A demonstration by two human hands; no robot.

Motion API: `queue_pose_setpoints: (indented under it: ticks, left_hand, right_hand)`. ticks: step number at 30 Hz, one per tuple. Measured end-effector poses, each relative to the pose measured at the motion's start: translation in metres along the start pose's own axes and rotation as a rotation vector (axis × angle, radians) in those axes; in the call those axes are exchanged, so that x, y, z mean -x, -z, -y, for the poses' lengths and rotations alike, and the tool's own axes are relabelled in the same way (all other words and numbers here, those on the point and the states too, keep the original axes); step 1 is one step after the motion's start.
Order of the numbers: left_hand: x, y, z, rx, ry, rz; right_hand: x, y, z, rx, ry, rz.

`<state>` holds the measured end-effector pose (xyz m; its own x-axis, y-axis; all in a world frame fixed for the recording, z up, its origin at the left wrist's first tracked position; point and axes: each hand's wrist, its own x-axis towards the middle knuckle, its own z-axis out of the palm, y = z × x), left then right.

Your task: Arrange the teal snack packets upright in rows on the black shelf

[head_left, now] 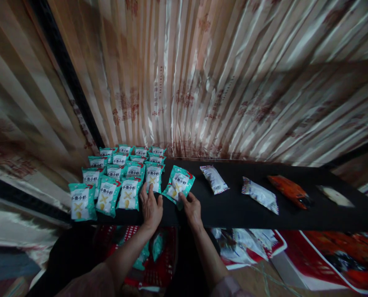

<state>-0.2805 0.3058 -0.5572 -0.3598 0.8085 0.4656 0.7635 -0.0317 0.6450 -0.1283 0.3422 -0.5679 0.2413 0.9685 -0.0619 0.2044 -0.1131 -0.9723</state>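
Observation:
Several teal snack packets [118, 181] lie in overlapping rows at the left end of a black shelf [248, 210]. My left hand [150, 208] rests flat on the shelf with fingers stretched out, its tips touching a packet [153, 176] at the right edge of the rows. My right hand [192, 210] pinches the lower corner of a separate teal packet [179, 183] lying tilted just right of the group.
Along the shelf to the right lie a white packet [214, 179], a second white packet [260, 194], an orange packet [290, 190] and a pale packet [335, 196]. A red basket [159, 264] with teal packets sits below. Striped curtains hang behind.

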Motion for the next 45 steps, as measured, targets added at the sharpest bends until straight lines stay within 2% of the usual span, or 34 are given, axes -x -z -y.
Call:
queue_pose_setpoints:
  ticks: [6, 12, 15, 21, 28, 32, 38, 41, 45]
  left_hand:
    - [-0.017, -0.007, -0.003, -0.087, 0.034, -0.047]
    - [-0.03, -0.008, -0.013, -0.196, 0.128, -0.01]
    - [-0.035, -0.008, -0.017, -0.244, 0.168, 0.002]
    - [-0.041, -0.014, -0.021, -0.289, 0.154, -0.004]
    - [-0.044, -0.019, -0.016, -0.285, 0.177, -0.001]
    - [-0.039, -0.017, -0.013, -0.273, 0.126, 0.028]
    - [-0.021, -0.013, -0.02, -0.26, 0.009, 0.184]
    - [-0.011, -0.01, -0.026, -0.235, -0.013, 0.234]
    - [-0.001, -0.007, -0.036, -0.168, -0.041, 0.306]
  right_hand:
    - [-0.017, -0.012, 0.003, -0.107, 0.007, 0.036]
    - [-0.028, -0.02, 0.004, -0.094, 0.013, 0.064]
    - [-0.03, -0.025, 0.004, -0.126, 0.01, 0.092]
    - [-0.031, -0.03, 0.003, -0.226, 0.008, 0.123]
    - [-0.029, -0.028, 0.004, -0.256, -0.017, 0.132]
    - [-0.031, -0.025, -0.001, -0.147, 0.007, 0.048]
    - [-0.036, -0.011, -0.004, -0.09, 0.048, -0.129]
    - [-0.04, 0.0, 0.005, -0.097, 0.087, -0.245]
    - [-0.042, 0.012, 0.03, -0.114, 0.17, -0.366]
